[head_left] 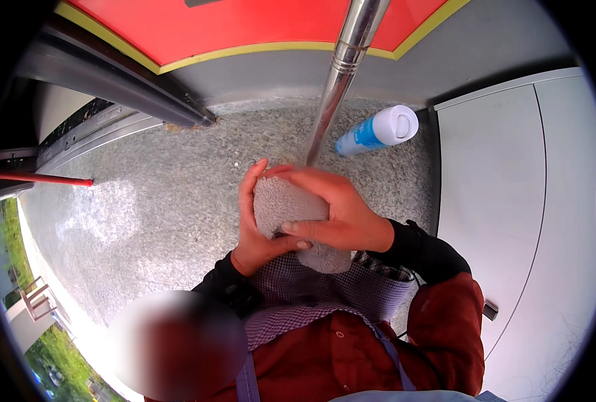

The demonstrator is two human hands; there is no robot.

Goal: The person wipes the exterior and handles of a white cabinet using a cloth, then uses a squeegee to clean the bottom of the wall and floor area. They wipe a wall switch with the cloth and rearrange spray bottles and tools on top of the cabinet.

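A folded grey cloth (286, 202) with a nubby, towel-like surface is held between my two hands, in front of my chequered apron. My left hand (252, 241) cups its left side, with the fingers up along the edge and the thumb under it. From the right, my right hand (343, 209) grips the cloth, its thumb pressed on the face and its fingers over the top edge. A loose end of the cloth hangs below my right thumb. Beyond my hands, a spray can (367, 136) with a white cap and blue label stands on the speckled grey floor (170, 161).
A shiny metal pole (331, 100) rises from the floor just beyond my hands. White cabinet doors (492, 174) are on the right. A grey wall with a red panel (244, 30) stands ahead. At left are an open doorway and a red rod (50, 179).
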